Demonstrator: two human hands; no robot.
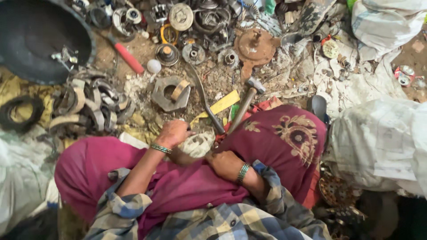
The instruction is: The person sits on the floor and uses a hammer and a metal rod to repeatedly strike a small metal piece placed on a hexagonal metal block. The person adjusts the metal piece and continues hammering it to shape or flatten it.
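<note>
Nearest: right hand (227,163) flat on maroon cloth (284,138) over knee, fingers together, hiding something, cannot tell what. At 10 o'clock, left hand (172,133) fisted beside hammer (245,101). Farther, 12 o'clock: hexagonal metal nut (170,94), rusty disc (255,46), red-handled tool (126,55).

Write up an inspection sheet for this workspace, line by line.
Surface: dirt ground, littered with debris and paper scraps.
Job's things: hammer leaning over the lap; dark curved metal bar beside it; pale lump under the left hand.
Clutter: hexagonal metal block, rusty disc, red-handled tool, white ball, pile of curved metal bands, yellow strip.
Grippers: left hand closed in a fist by the pale lump; right hand resting on the maroon cloth, contents hidden.
Cables: nothing seen.
Surroundings: large dark pan, white sacks.
</note>
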